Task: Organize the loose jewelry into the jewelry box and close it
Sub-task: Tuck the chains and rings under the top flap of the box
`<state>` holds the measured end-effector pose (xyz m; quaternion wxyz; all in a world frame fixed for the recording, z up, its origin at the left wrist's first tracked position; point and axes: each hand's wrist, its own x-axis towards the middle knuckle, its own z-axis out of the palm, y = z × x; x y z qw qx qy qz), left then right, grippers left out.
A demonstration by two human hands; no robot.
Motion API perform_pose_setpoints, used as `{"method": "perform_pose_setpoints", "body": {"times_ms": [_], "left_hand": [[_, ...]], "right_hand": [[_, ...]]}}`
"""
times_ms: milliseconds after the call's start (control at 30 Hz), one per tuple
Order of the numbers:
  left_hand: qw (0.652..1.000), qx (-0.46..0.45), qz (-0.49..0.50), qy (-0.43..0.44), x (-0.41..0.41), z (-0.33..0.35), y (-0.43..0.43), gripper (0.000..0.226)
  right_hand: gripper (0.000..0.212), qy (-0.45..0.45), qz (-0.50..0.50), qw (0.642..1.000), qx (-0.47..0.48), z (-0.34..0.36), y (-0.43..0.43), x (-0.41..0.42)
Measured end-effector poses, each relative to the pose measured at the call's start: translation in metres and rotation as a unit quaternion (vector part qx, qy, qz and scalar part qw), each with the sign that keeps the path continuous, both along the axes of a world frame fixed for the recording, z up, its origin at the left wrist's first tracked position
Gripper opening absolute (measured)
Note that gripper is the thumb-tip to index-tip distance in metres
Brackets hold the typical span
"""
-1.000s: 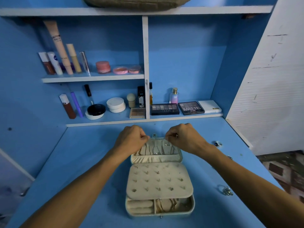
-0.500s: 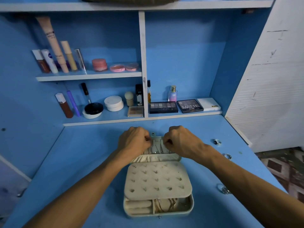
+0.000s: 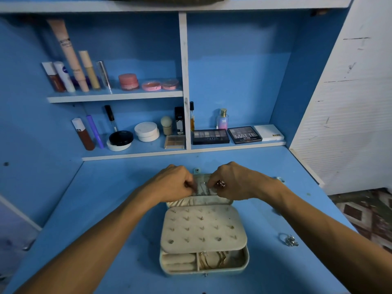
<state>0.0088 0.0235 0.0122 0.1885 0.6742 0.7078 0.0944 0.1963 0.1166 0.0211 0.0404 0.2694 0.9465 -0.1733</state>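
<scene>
The jewelry box (image 3: 204, 270) is seen lying open on the blue desk (image 3: 106, 209), its lid (image 3: 199, 201) laid back toward the shelves and a cream earring panel (image 3: 203, 228), studded with small earrings, resting over most of the lower tray. In the tray's front strip, ring rolls (image 3: 179, 262) are shown in the left compartment and gold bangles (image 3: 212, 259) in the right one. Both hands are held over the inside of the lid, close together. The left hand (image 3: 171, 183) is curled, with its fingertips pinched on a thin chain (image 3: 201, 188) (fine and silvery, too small to be made out fully), and the other end of it is pinched by the right hand (image 3: 237, 181), whose fingers are likewise curled. A pink-stoned ring (image 3: 221, 183) is seen at the right hand's fingers; whether it is worn or held cannot be told. A silver ring (image 3: 289, 240) is left loose on the desk to the right of the box, well apart from it, and another small piece (image 3: 279, 179) lies just behind the right wrist. Eyeshadow palettes (image 3: 211, 136) are set on the low shelf behind.
</scene>
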Motion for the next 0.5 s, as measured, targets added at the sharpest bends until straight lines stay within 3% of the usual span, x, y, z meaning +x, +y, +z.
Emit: {"method": "perform_pose_setpoints", "body": {"times_ms": [133,500], "left_hand": [[1.000,-0.011,-0.018,-0.005,0.0019,0.0063,-0.0004,0.024],[0.998,-0.026,-0.014,-0.053,-0.0063,0.0118,-0.0034,0.024]], "right_hand": [[0.041,0.002,-0.010,1.000,0.003,0.0005,0.0021,-0.0020],[0.030,0.047,-0.038,0.998,-0.018,-0.0024,0.0061,0.0006]]}}
